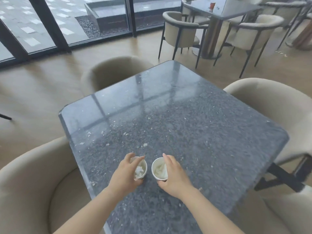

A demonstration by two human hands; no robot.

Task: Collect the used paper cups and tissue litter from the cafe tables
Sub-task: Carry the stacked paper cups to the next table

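gripping round white paper cups of crumpled tissue, left hand point(125, 173) and right hand point(175, 178), on speckled stone table point(194, 125).

Cafe seating area: speckled stone tabletop point(194, 115) beyond the fingers point(166, 157), beige tub chairs point(270, 102), second table set point(219, 12), floor-to-ceiling windows point(67, 19).
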